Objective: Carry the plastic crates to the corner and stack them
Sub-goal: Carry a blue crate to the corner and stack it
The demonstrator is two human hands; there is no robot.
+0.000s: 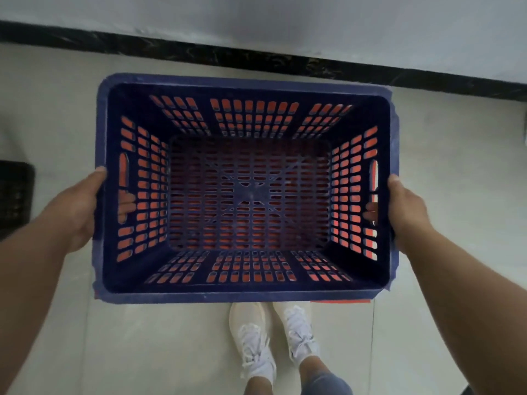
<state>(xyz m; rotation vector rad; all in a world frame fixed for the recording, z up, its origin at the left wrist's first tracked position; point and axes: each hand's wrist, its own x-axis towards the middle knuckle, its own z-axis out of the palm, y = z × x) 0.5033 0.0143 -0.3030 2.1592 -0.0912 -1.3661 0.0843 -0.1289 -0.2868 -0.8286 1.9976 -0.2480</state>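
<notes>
A dark blue slotted plastic crate fills the middle of the view, its open top facing me. Orange-red shows through all its slots, and a strip of a red crate pokes out under its near right corner, so the blue crate lies over or inside the red one. My left hand grips the blue crate's left side, fingers through the handle slot. My right hand grips the right side the same way, fingertips visible inside the handle slot.
A grey wall with a black skirting band runs just beyond the crate. A black crate stands on the pale tiled floor at the left edge. My feet in white shoes are right behind the crate.
</notes>
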